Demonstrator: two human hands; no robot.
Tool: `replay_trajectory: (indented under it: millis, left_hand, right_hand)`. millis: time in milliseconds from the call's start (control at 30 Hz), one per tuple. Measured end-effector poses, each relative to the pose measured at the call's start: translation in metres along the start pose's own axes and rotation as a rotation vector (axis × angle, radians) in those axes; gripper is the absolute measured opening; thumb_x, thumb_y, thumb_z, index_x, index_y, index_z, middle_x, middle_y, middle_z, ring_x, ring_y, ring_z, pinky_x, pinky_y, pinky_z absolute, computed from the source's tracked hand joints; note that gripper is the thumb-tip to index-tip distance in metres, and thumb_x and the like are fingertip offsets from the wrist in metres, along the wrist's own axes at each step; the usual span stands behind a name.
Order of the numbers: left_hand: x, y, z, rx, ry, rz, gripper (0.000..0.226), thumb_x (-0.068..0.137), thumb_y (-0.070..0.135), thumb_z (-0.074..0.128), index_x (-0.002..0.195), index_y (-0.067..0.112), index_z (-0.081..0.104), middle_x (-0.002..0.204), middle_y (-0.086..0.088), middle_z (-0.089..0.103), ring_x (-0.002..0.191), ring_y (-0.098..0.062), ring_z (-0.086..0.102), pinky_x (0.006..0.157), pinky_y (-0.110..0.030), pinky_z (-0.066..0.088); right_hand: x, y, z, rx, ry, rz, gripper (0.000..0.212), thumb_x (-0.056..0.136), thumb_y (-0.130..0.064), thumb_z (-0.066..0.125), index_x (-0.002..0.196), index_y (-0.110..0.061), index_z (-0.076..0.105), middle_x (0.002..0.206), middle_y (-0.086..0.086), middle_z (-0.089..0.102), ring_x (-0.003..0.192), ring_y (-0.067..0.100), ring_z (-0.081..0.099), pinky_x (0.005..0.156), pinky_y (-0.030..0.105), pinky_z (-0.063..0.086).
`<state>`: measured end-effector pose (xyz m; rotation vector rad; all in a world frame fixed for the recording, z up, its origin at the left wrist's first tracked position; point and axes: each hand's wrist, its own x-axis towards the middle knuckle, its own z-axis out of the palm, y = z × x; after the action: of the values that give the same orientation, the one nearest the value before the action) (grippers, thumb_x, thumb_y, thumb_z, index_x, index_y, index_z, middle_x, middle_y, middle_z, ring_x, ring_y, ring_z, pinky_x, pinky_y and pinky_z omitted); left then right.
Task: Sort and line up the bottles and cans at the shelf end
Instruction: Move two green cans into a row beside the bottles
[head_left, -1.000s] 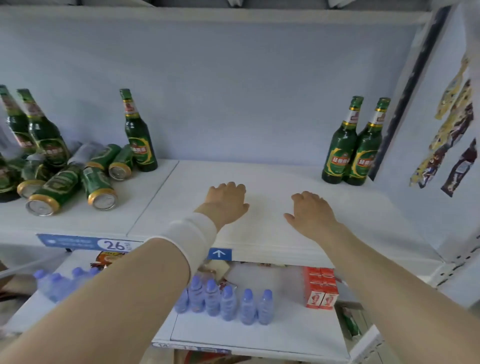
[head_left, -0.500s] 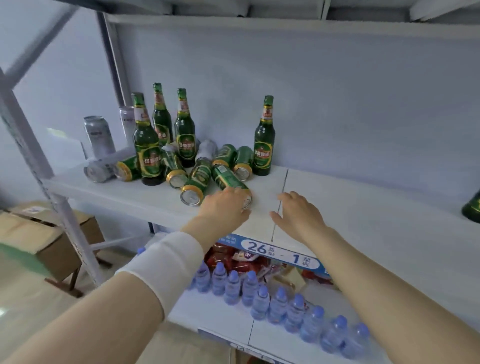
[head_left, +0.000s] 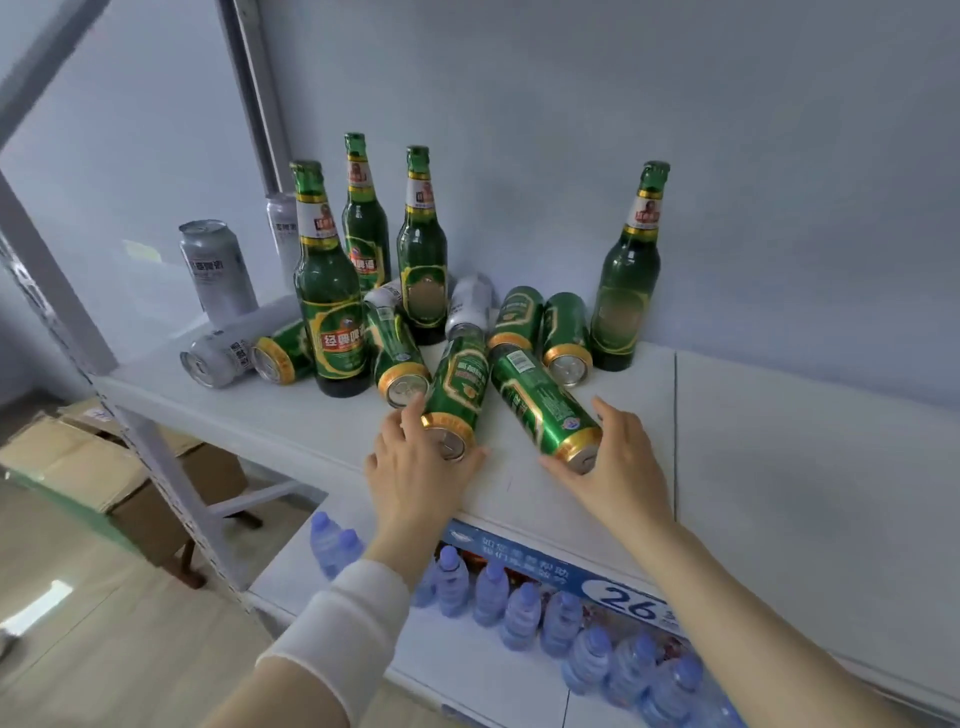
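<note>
Several green beer bottles stand on the white shelf (head_left: 779, 441): a cluster of three (head_left: 332, 291) at the left and one (head_left: 626, 291) further right. Green cans lie jumbled between them. My left hand (head_left: 415, 478) wraps the gold end of one lying green can (head_left: 460, 384). Thumb and fingers of my right hand (head_left: 623, 467) close around the end of a second lying green can (head_left: 540, 400). Both cans still rest on the shelf. Silver cans sit at the left end, one upright (head_left: 218, 270) and one on its side (head_left: 218, 353).
A slanted metal shelf post (head_left: 52, 291) bounds the left end. Small blue-capped water bottles (head_left: 519, 608) line the lower shelf under a blue price label (head_left: 623, 597). Cardboard boxes (head_left: 78, 462) lie on the floor at the left. The shelf's right part is bare.
My view swung left from the shelf's right end to the jumble of cans. Both hands moved forward from the bare shelf onto the two nearest green cans.
</note>
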<state>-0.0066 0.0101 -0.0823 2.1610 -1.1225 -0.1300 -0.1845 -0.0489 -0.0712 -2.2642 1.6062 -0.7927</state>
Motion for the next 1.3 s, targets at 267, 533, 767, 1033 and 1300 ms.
replay_trajectory:
  millis: [267,533,767,1033,1300]
  left_hand:
    - [0.017,-0.014,0.008,-0.142,-0.003,0.064,0.079,0.063,0.045,0.074,0.129,0.018,0.038,0.123,-0.002,0.044,0.114,-0.025,0.048,0.089,-0.036,0.041]
    - [0.059,-0.001,-0.069,-0.217,-0.014,0.569,0.072,0.056,0.055,0.059,0.116,0.015,0.051,0.106,0.001,0.058,0.1,-0.015,0.044,0.08,-0.015,0.029]
    - [0.098,0.034,-0.065,-0.341,-0.332,0.62,0.067,0.066,0.042,0.073,0.123,0.019,0.045,0.117,0.0,0.06,0.108,-0.019,0.056,0.091,-0.033,0.048]
    - [0.094,0.027,-0.053,-0.514,-0.385,0.564,0.096,0.064,0.039,0.077,0.141,0.024,0.023,0.133,0.01,0.045,0.117,-0.005,0.046,0.097,-0.021,0.038]
    - [0.072,0.012,-0.008,-0.628,-0.2,0.39,0.11,0.051,0.017,0.088,0.137,0.006,0.02,0.124,0.0,0.033,0.11,-0.011,0.039,0.088,0.005,0.028]
  right_hand:
    - [0.004,-0.009,0.02,0.158,0.138,0.088,0.078,0.055,-0.025,0.086,0.122,-0.01,0.048,0.115,0.012,0.05,0.098,0.026,0.055,0.07,0.026,0.043]
    - [-0.002,-0.035,-0.054,0.164,0.182,0.19,0.073,0.053,-0.024,0.087,0.114,-0.022,0.047,0.108,-0.002,0.057,0.093,0.016,0.055,0.076,0.025,0.041]
    - [0.039,-0.053,-0.088,0.108,0.047,0.282,0.074,0.057,-0.031,0.085,0.119,-0.021,0.045,0.109,-0.005,0.054,0.099,0.014,0.054,0.078,0.025,0.04]
    - [0.067,-0.059,-0.065,0.27,0.01,0.148,0.084,0.068,-0.028,0.079,0.138,-0.024,0.033,0.121,-0.015,0.045,0.109,0.004,0.046,0.087,0.019,0.04]
    - [0.055,-0.045,-0.025,0.455,0.185,0.233,0.091,0.068,-0.029,0.078,0.139,-0.021,0.022,0.118,-0.013,0.042,0.109,0.004,0.044,0.084,0.015,0.041]
